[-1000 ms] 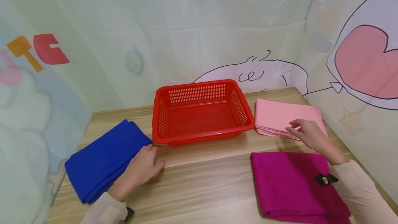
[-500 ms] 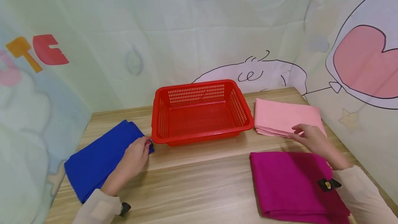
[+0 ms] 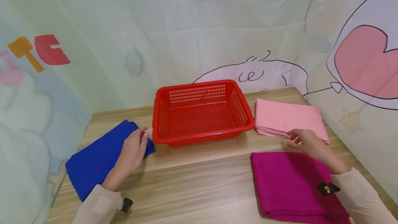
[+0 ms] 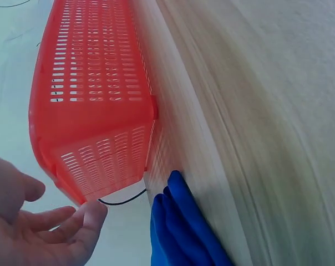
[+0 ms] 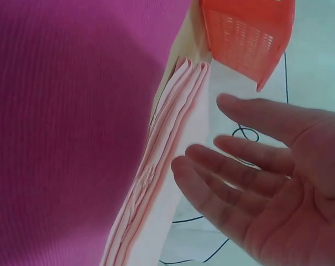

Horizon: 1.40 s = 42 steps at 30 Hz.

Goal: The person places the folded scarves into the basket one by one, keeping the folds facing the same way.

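Over the folded blue cloth (image 3: 99, 158) hovers my left hand (image 3: 132, 149), fingers relaxed and holding nothing. In the left wrist view its fingers (image 4: 73, 230) lie near the end wall of the red plastic basket (image 4: 101, 138), with the blue cloth's layered folds below. My right hand (image 3: 309, 144) is above the near edge of the folded pink cloth (image 3: 289, 117), palm facing inward. Its loosely extended fingers (image 5: 234, 166) stand apart from the pink layers in the right wrist view, with nothing between them. A folded magenta cloth (image 3: 295, 186) lies under the right forearm.
Slatted sides and an empty floor show in the red basket, which stands at the back middle of the wooden table (image 3: 192, 186). A printed fabric backdrop (image 3: 174, 37) rises behind and along both sides.
My left hand has shifted left from beside the basket's near corner to over the blue cloth. The right hand has come slightly nearer to me. The cloths and basket have stayed put.
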Available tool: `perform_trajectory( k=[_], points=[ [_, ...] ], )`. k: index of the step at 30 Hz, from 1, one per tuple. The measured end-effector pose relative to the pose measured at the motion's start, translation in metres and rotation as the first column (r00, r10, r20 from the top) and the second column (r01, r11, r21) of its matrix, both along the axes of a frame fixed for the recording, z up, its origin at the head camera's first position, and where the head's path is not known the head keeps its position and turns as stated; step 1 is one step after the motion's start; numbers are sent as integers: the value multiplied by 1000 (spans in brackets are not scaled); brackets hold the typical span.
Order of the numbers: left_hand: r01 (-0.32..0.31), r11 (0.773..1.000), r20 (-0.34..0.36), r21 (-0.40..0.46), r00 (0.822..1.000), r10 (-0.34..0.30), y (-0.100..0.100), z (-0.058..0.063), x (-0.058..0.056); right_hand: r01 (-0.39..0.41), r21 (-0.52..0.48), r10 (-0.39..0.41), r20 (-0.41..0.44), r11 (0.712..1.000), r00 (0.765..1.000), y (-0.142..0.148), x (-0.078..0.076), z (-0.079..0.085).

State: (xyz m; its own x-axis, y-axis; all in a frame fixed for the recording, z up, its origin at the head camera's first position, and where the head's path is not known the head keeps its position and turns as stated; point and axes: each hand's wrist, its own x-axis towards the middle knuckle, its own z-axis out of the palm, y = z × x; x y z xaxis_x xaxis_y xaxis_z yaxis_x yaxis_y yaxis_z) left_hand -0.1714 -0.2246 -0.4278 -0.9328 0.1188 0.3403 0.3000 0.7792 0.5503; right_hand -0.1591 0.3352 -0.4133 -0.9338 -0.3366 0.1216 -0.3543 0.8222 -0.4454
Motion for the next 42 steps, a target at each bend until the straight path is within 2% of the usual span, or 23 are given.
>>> perform_trajectory(
  k=[5,11,15,22,27,30,34,39,42],
  points=[
    [2,999,42,45,999,-4,4,1,-5,-134,-10,134,-6,991,991,-6,2,-4],
    [2,998,100,67,995,-9,7,1,-10,-300,-7,300,23,954,954,-15,4,-7],
    [6,997,102,78,995,-14,9,1,-12,-343,-31,344,100,939,934,-24,7,-3],
    [15,995,90,94,996,-24,10,5,-16,-399,-50,402,165,915,901,-44,15,4],
    [21,993,94,118,995,-32,12,8,-20,-437,-83,444,236,896,865,-59,19,4],
    [25,991,97,128,995,-38,11,9,-22,-477,-82,481,257,875,838,-68,22,3],
    [22,991,101,129,994,-35,11,10,-26,-549,-60,545,246,834,801,-79,28,1],
    [7,988,137,152,990,-28,13,9,-32,-629,-1,613,220,778,758,-92,34,0],
    [-9,984,151,176,988,-18,16,8,-34,-666,72,639,221,742,737,-101,36,0]
  ],
)
